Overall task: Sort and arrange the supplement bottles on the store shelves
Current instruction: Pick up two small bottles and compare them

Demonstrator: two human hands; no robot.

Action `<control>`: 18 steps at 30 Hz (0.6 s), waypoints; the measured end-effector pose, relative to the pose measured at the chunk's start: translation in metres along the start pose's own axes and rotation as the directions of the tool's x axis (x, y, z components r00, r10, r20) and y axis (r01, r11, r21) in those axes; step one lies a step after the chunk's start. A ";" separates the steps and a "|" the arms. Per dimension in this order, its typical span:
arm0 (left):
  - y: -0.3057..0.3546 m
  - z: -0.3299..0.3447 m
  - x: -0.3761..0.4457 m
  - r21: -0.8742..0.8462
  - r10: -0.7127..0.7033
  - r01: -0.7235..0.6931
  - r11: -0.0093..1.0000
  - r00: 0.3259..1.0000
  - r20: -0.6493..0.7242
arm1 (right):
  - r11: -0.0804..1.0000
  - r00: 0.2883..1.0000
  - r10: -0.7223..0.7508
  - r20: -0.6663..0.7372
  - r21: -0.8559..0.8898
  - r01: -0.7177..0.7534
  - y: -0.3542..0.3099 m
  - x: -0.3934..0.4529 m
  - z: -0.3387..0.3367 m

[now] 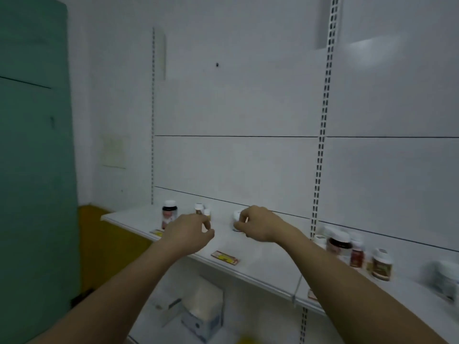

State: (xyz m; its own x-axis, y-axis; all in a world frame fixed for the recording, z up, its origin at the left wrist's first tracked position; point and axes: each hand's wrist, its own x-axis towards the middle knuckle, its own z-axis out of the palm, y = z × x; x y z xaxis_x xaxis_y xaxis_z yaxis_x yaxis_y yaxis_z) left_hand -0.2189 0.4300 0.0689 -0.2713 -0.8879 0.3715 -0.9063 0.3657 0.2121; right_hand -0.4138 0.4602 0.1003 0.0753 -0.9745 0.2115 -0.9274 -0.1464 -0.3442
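On the white top shelf (248, 259) we have both arms stretched out over the bottles. Our right hand (258, 223) curls its fingers round a small white jar (236, 219) standing near the middle of the shelf, well apart from the other groups. Our left hand (188, 232) hovers just to the left with its fingers bent and thumb near the fingertips; whether it pinches anything we cannot tell, as the frame is blurred there. Behind that hand stand a dark bottle with a white cap (169, 216) and two small amber bottles (202, 211), close together at the left end. At the right end, past the slotted upright (320, 155), a looser cluster of red and brown bottles (352, 252) stands bunched and uneven, with a blurred white tub (444, 276) further right. Price tags (225, 257) sit along the shelf's front edge. We judge the sorting to be at an early or middle stage: a few bottles are placed at the left, the jar is in hand, and the right cluster has yet to be lined up. Much of the shelf between the groups is bare.
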 end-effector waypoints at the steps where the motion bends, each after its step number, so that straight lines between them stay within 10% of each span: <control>1: -0.014 -0.004 0.005 -0.002 -0.001 0.001 1.000 1.000 -0.015 | 1.000 1.000 -0.008 -0.008 -0.005 0.008 -0.012 0.011 0.004; 18: -0.183 0.034 0.196 0.070 0.067 -0.064 0.996 0.997 -0.042 | 0.996 0.997 -0.003 -0.079 0.085 0.010 -0.045 0.265 0.118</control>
State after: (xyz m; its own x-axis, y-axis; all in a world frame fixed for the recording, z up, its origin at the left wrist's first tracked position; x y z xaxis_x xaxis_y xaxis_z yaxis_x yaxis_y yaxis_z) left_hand -0.1171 0.1800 0.0725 -0.3174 -0.8491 0.4222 -0.9075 0.4011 0.1246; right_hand -0.3088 0.1882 0.0642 0.0493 -0.9576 0.2840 -0.8920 -0.1701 -0.4188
